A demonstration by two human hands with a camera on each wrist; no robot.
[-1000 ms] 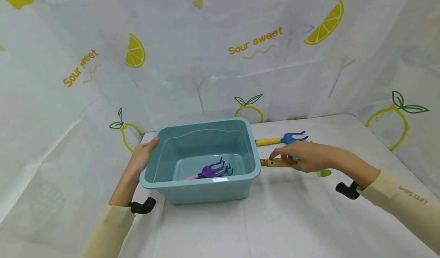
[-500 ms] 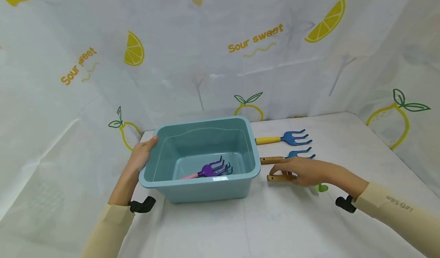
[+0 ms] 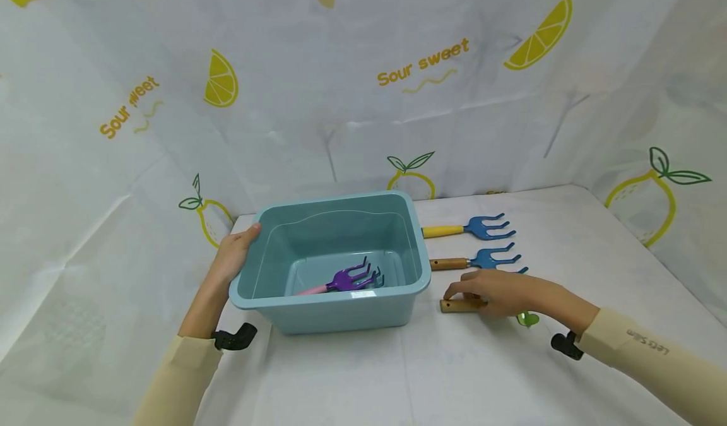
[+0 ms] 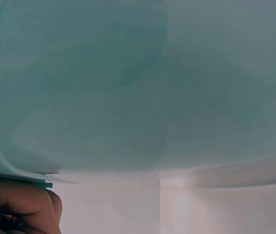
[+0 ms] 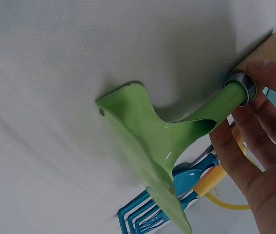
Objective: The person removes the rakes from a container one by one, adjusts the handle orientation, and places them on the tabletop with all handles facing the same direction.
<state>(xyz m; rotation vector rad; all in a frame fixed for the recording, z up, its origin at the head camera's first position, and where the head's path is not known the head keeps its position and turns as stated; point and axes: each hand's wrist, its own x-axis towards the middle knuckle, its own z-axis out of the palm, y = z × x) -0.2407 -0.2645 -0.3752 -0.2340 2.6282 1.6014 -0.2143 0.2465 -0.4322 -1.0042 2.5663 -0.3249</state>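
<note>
My left hand point(image 3: 230, 255) grips the left rim of a light blue plastic tub point(image 3: 341, 315); in the left wrist view its curled fingers point(image 4: 23, 200) show below the tub's wall. Inside the tub lies a purple hand rake point(image 3: 346, 281) with a pink handle, plus the dark tines of another tool, mostly hidden. Right of the tub, low over the table, my right hand point(image 3: 500, 292) pinches the wooden handle point(image 3: 461, 306) of a small garden hoe. Its green blade point(image 5: 152, 141) shows in the right wrist view, bent across the shaft.
Behind the right hand lie two blue hand rakes, one with a yellow handle point(image 3: 443, 231), one with a wooden handle point(image 3: 449, 264). Their handle ends reach the tub's right side. A white lemon-print cloth point(image 3: 318, 129) rises behind the table.
My right hand has moved toward the front of the table with the hoe, away from the two blue rakes, which are now more exposed. The left hand and tub stay put.
</note>
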